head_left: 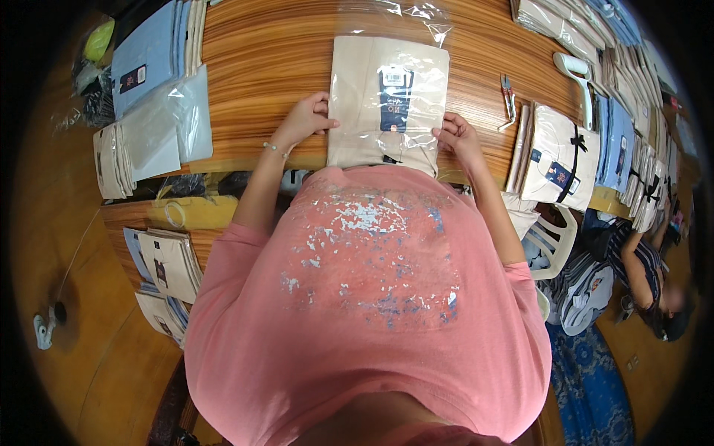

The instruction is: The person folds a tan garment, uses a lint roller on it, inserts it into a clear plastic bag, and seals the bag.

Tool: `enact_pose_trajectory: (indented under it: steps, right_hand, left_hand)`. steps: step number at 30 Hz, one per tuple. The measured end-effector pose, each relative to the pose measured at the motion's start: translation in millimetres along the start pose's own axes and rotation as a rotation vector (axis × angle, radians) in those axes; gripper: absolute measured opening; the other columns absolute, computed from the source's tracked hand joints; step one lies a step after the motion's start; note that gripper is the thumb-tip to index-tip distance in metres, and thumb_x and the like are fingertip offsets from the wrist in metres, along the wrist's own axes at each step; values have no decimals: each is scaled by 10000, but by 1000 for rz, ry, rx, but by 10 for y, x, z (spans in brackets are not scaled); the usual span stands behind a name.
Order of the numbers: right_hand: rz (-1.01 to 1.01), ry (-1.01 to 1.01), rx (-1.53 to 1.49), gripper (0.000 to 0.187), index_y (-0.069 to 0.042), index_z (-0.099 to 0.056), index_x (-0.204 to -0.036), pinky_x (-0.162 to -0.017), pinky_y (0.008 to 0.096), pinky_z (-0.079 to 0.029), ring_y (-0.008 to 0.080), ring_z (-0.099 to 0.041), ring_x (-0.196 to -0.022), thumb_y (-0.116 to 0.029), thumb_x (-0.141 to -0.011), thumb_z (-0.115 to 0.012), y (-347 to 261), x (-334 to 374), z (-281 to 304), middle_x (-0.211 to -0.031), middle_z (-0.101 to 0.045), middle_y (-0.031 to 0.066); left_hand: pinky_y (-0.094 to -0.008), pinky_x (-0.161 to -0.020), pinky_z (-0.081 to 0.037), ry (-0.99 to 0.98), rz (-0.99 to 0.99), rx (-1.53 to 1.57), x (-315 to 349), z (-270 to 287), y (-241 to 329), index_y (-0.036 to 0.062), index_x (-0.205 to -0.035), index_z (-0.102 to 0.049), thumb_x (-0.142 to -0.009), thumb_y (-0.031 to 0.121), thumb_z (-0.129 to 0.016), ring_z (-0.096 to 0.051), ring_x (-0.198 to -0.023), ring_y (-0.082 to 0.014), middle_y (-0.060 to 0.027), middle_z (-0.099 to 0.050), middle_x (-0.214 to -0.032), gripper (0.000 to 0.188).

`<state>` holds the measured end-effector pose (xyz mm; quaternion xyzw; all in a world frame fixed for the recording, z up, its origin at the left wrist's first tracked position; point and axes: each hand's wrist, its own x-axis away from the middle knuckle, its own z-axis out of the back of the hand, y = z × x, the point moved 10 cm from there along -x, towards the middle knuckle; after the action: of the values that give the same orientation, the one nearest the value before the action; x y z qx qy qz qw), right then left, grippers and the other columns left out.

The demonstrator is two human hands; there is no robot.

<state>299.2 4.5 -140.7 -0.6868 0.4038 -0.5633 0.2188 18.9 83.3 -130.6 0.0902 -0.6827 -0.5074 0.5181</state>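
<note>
On wood-grain table (253,67), L hand (303,119) & R hand (460,138) pinch opp. sides of clear-bagged beige garment (355,89). Red-handled tool (509,98) lies nr R hand.

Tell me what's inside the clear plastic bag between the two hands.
Inside the bag is a folded beige garment with a dark blue tag. Its underside and inner layers are covered.

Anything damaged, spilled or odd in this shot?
Mainly the print on the wearer's pink shirt: white and blue show only in broken patches, so it looks cracked and flaked. No spill visible. The bagged beige garment between left hand and right hand shows no obvious damage; glare hides fine detail.
</note>
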Motion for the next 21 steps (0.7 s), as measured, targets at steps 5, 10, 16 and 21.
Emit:
enact_pose_trajectory:
  steps: [5, 10, 16, 21]
  right_hand:
    - [-17, -84, 65, 316, -13, -551, -1082, -629, 188, -458, 76, -592, -734, 54, -784, -633, 262, 254, -66, -894, -657, 38]
    - [-247, -47, 366, 238, -9, -581, -1021, -537, 194, -429, 57, -564, -641, -16, -794, -656, 226, 429, 61, -769, -635, 1]
    - [-232, -117, 358, 137, -19, -621, -902, -450, 174, -364, 35, -503, -541, -69, -791, -682, 428, 499, 34, -694, -605, -25]
    - [-214, -49, 510, 168, -28, -612, -880, -424, 182, -348, 24, -494, -544, -53, -751, -717, 182, 554, 36, -681, -600, -18]
  left_hand:
    - [-215, -612, -459, -131, -6, 76, 258, -228, -323, 3, -1057, -566, -751, 77, -697, -585, -748, -81, -45, -653, -880, 341]
    - [-208, -562, -448, -167, 100, -46, 365, -188, -287, -15, -975, -601, -775, 96, -686, -571, -649, -80, -52, -650, -786, 244]
    - [-178, -514, -415, -132, 165, -9, 401, -292, -627, -8, -1002, -619, -819, 108, -660, -557, -627, -36, -29, -655, -779, 220]
    - [-185, -561, -447, -158, 292, -30, 500, -247, -791, -24, -999, -614, -825, 119, -651, -583, -656, -49, -52, -673, -838, 229]
